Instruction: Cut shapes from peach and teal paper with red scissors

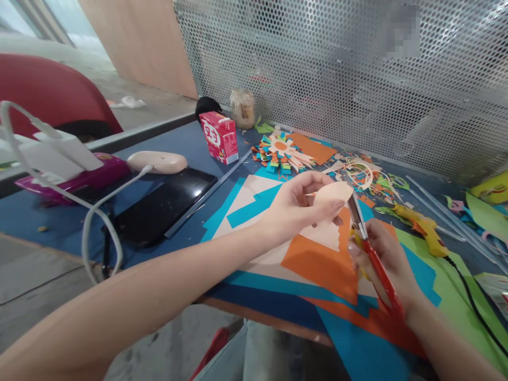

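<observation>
Between its thumb and fingers, my left hand (pixel 307 203) pinches a small peach paper piece (pixel 332 193) with a curved edge. My right hand (pixel 387 259) is wrapped round red-handled scissors (pixel 379 270), whose metal blades point up at the right edge of that piece. Whether the blades touch the paper I cannot tell for sure. Something yellow shows beside the scissors' handle, partly covered by my fingers. Under both hands lie overlapping sheets of blue, peach and orange paper (pixel 317 264).
A yellow glue gun (pixel 426 227) with a black cord lies at right on green paper (pixel 468 286). Behind are paper rosettes (pixel 280 148), scraps (pixel 369 174), a pink drink carton (pixel 220 137) and a jar (pixel 243 108). At left lie a black phone (pixel 166 206) and a cabled power strip (pixel 71 174).
</observation>
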Demonstrator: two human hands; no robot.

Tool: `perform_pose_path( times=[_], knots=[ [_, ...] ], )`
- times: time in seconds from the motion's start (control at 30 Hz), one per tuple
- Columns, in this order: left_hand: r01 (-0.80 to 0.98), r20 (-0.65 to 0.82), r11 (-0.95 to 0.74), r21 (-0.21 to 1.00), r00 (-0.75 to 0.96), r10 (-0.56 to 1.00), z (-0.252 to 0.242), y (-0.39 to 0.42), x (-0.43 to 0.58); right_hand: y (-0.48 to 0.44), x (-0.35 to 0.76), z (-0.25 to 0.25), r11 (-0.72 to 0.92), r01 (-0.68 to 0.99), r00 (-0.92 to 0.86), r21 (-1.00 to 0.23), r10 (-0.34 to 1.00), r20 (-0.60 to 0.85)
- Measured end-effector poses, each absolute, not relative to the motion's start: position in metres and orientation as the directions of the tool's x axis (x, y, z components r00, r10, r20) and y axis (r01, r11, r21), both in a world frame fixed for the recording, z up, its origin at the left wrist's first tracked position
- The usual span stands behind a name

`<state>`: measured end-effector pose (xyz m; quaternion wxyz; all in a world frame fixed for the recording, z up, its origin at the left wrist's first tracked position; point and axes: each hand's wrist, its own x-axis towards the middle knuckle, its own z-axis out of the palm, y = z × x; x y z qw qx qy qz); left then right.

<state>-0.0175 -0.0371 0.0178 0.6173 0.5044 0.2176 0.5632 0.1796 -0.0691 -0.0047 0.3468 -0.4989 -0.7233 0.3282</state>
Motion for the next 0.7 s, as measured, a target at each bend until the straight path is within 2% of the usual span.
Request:
perform_pose_path(
  times=[0.17, 0.33, 0.57, 0.7],
  knots=[
    [-0.475, 0.299, -0.159, 0.866, 0.237, 0.924, 0.019, -0.037, -0.015, -0.068, 0.178, -0.003, 0.272, 0.505, -0.241, -0.819, 0.956, 0.169],
    [-0.441, 0.301, -0.241, 0.865, 0.069, 0.951, 0.020, -0.031, -0.016, -0.069, 0.176, 0.004, 0.189, 0.460, -0.214, -0.868, 0.972, 0.099],
    [-0.457, 0.257, -0.239, 0.857, -0.024, 0.966, 0.022, -0.026, -0.020, -0.064, 0.184, -0.006, 0.210, 0.417, -0.245, -0.884, 0.963, 0.113],
    [-0.454, 0.275, -0.266, 0.850, -0.049, 0.960, 0.025, -0.027, -0.022, -0.064, 0.184, -0.006, 0.269, 0.456, -0.276, -0.848, 0.949, 0.153]
  ],
)
